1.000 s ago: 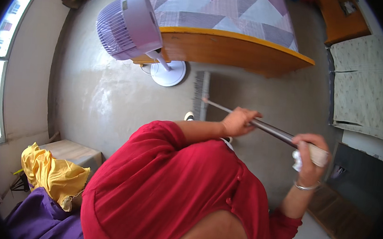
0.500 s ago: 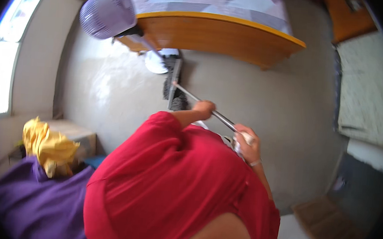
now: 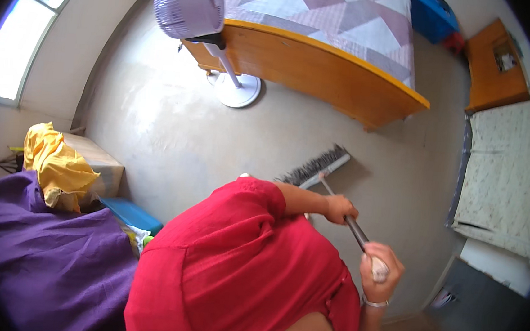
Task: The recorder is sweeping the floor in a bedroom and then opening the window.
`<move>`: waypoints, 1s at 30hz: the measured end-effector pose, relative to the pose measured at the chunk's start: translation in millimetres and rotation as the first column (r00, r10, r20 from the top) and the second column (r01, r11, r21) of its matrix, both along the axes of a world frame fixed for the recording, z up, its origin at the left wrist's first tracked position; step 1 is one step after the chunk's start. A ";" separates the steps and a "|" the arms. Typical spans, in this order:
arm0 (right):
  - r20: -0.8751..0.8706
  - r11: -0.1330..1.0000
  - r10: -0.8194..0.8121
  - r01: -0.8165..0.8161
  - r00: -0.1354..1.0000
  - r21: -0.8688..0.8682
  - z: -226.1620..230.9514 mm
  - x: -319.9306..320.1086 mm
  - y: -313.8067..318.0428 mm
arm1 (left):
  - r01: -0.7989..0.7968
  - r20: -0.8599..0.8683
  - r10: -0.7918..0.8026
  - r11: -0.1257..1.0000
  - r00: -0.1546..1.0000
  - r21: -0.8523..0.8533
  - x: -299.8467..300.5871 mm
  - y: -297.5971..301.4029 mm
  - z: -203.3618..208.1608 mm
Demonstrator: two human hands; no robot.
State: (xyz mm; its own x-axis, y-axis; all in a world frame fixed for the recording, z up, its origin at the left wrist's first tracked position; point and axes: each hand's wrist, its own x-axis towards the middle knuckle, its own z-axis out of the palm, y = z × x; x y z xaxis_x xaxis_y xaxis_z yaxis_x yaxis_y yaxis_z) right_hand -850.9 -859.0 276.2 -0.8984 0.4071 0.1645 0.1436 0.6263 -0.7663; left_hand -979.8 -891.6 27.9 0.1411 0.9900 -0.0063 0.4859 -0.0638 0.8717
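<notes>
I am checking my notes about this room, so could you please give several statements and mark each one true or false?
1. The left grip and right grip both hold the push broom by its handle. True.
2. The left grip is nearer the handle's top end. False: the right grip is.
3. A bracelet circles the right wrist. True.
4. A pedestal fan stands by the wooden footboard. True.
5. The push broom touches the pedestal fan. False: floor separates them.
</notes>
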 end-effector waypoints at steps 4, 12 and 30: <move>-0.085 0.979 0.168 -0.157 0.982 0.129 55.8 -32.4 -22.2 | 0.000 0.152 -0.023 0.989 0.988 0.149 -22.9 -35.4 61.9; -0.394 0.903 0.429 -0.376 0.813 0.209 107.1 -103.9 -53.4 | -0.208 0.121 0.181 0.941 0.976 0.266 -100.9 -138.5 163.7; -0.168 0.599 0.713 -0.715 0.681 -0.361 -128.1 -327.1 -253.4 | -0.922 -0.615 0.690 0.332 0.383 -0.201 -298.2 -426.3 -1.6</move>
State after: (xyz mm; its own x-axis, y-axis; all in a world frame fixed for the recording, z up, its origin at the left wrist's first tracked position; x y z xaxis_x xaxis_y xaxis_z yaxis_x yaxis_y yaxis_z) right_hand -1178.0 -1112.5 148.0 -0.9290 -0.3363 0.1545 -0.2298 0.1967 -0.9531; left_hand -1278.0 -1317.9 26.3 -0.8587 0.4220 -0.2907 0.3017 0.8749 0.3790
